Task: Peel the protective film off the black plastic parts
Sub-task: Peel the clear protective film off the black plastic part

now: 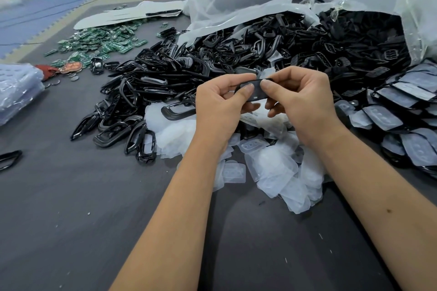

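A single wide-angle view from the person's head looks forward and down across the grey bench (59, 208). Both forearms reach in from the bottom edge, close to the lens; the bench's far side and the floor beyond curve away at the top.

Frame pile (146, 92) left of centre on table (59, 220); circuit boards (101, 42) behind it; peeled films (272, 168) heaped front-centre; filmed parts (406, 125) right.
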Demonstrator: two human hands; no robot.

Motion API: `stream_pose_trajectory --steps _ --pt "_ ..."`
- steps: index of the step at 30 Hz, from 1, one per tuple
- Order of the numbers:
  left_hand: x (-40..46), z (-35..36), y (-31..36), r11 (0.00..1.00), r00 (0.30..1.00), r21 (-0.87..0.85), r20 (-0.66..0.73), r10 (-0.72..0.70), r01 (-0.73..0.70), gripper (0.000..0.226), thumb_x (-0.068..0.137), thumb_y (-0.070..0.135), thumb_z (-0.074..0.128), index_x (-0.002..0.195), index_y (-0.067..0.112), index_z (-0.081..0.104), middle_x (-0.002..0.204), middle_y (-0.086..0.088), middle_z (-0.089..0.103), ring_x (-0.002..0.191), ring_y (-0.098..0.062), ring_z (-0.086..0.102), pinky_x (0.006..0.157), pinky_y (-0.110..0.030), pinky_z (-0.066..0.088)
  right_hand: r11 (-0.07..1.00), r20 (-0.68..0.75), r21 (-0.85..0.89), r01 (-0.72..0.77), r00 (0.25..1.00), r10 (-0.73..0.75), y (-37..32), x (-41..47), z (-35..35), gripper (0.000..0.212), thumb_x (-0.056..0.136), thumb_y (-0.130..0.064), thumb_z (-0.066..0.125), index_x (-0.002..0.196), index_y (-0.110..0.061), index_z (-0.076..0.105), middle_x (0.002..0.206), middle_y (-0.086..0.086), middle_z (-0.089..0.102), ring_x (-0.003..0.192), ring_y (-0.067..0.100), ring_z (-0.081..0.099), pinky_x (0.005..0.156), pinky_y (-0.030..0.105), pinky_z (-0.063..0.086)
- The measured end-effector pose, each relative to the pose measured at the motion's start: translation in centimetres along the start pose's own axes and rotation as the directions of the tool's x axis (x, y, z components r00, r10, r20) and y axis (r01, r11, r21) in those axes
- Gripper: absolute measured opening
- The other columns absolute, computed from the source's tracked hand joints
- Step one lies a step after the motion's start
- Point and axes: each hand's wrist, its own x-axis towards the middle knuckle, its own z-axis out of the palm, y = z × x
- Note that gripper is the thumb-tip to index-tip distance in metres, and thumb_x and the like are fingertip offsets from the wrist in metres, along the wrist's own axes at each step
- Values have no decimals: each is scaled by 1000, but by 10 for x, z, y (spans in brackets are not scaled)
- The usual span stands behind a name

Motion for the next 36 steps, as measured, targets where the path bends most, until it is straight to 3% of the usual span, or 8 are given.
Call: stream_pose_trajectory --steps 7,10,12,16,23,29,33,36 --pt "1 0 0 999 1000 41 -19 -20 21 20 95 -5 66 103 7 78 81 -5 77 65 -14 71 73 -39 65 982 8 -172 82 997 -82 4 2 -1 18 101 -3 64 86 -7 73 59 2 67 51 21 69 47 31 57" --pt "1 -1 0 998 998 37 -54 -45 47 19 95 -4 67 104 6 79 82 -6 77 58 -12 66 77 -46 65 979 39 -189 79 997 -73 4 1 -2 22 106 -7 55 93 -4 73 70 13 70 54 25 69 47 34 58" --pt "0 -1 1 998 996 28 -65 -56 58 18 95 -4 67 105 5 78 81 -5 76 58 -11 66 76 -43 65 987 48 -152 56 998 -49 4 2 -2 26 107 -10 52 96 0 73 74 16 70 55 25 68 46 33 57" --pt "-1 -2 4 998 997 31 -47 -55 57 18 95 -4 67 106 5 78 82 -5 76 61 -11 67 75 -39 65 991 30 -119 58 998 -54 4 0 0 21 103 -17 63 90 -4 73 69 11 71 51 25 65 42 30 52" --pt "-3 -2 7 996 996 35 45 -79 77 23 97 -7 61 106 7 76 76 2 75 62 -10 65 77 -39 65 998 3 -66 -20 1000 20 4 3 -3 13 93 -9 75 81 -10 72 60 4 69 47 17 58 41 25 44" --pt "-5 0 8 993 993 -23 39 -114 115 20 97 -5 60 108 -1 76 95 -18 76 76 -18 70 80 -46 64 997 68 -8 -78 995 78 4 4 -8 21 93 -8 73 74 -16 68 62 3 65 49 14 56 41 23 40" --pt "-5 2 7 995 995 -8 -4 -102 102 12 94 -5 67 99 0 76 91 -21 76 71 -21 69 68 -36 63 999 87 -48 -9 996 13 7 3 -8 13 92 -9 73 80 -14 70 59 3 64 48 13 56 41 22 40" --pt "-3 0 7 988 989 -59 -13 -145 144 12 94 -8 64 96 -3 75 77 -13 73 57 -16 62 65 -35 63 980 132 -160 116 987 -95 7 3 -8 4 93 -10 75 95 -14 74 71 2 70 57 15 63 45 24 47"
